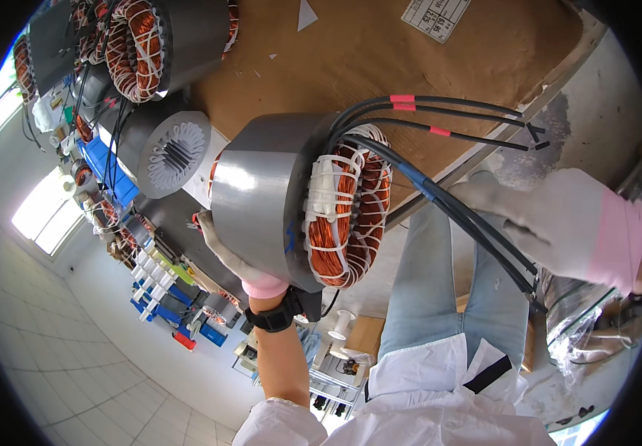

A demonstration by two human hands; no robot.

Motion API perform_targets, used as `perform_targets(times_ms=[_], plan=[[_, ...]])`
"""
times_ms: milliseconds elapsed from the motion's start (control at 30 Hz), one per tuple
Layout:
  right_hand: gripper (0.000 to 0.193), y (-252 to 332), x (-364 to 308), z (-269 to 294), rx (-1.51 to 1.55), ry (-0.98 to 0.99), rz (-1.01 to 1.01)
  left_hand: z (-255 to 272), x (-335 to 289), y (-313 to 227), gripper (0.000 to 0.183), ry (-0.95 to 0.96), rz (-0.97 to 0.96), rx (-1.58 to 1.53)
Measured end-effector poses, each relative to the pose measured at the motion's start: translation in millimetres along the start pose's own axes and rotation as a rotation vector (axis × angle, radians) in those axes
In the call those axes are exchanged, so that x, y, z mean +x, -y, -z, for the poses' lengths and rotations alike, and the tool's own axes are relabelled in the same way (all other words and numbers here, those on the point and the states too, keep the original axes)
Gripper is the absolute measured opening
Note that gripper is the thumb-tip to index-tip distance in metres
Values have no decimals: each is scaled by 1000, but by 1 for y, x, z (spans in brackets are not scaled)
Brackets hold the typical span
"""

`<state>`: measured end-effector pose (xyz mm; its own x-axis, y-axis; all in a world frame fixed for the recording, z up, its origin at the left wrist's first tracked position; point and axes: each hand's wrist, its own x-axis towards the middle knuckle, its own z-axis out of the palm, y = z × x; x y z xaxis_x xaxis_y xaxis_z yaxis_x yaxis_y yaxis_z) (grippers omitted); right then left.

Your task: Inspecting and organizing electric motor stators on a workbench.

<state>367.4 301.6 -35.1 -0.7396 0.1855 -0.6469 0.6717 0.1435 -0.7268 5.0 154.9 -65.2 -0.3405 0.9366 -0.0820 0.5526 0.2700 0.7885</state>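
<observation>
Head view: the wound stator (pixel 250 178) is seemingly steadied by the left hand (pixel 227 257), black leads (pixel 440 196) near the right hand (pixel 551 221); neither's finger closure can be told.

Stator (pixel 254 182) between left hand (pixel 226 250) and right hand (pixel 555 223), cables (pixel 416 177) to its right, second stator (pixel 196 46) behind leftward

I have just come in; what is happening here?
A person's gloved left hand rests against a grey cylinder with copper windings. The gloved right hand is by its black cables; whether it grips them is unclear. Another wound cylinder is at the upper left.
</observation>
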Motion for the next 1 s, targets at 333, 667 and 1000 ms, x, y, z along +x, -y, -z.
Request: perform_targets(times_ms=[333, 667, 1000], plan=[[56, 10, -13, -54, -296, -316, -73, 1, 11, -15, 48, -86, 282, -263], [43, -7, -2, -48, -394, -675, 58, 9, 15, -3, 53, -92, 495, -415], [39, 14, -5, -49, -495, -578, -32, 9, 16, -6, 54, 135, 45, 237]])
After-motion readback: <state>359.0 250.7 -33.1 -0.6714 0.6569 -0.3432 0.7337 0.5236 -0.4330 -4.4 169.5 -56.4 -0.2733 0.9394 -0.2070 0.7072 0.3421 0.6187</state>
